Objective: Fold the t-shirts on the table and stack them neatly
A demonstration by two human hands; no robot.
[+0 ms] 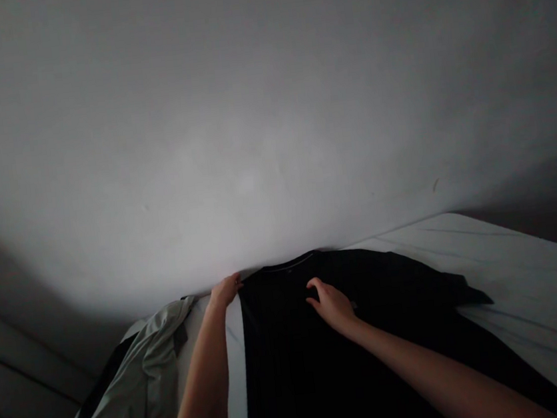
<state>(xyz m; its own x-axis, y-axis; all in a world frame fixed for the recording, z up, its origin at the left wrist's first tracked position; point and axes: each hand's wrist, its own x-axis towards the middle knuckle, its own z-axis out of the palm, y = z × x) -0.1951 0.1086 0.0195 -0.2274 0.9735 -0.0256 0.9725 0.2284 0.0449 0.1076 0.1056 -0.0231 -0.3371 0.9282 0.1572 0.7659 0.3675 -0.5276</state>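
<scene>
A black short-sleeved shirt (295,355) lies spread on a white, grey-veined surface (530,261), its collar near the wall and one sleeve pointing right. My left hand (226,290) is at the shirt's upper left corner by the collar, fingers closed on the black fabric. Over the chest, just below the collar, my right hand (330,302) hovers or rests with thumb and index finger apart, holding nothing visible; the contact is too dark to tell.
Grey-green garments (150,364) lie heaped at the left, with darker cloth beneath. A plain wall (250,138) rises behind the surface. Pale panels with dark gaps (21,379) stand at the lower left.
</scene>
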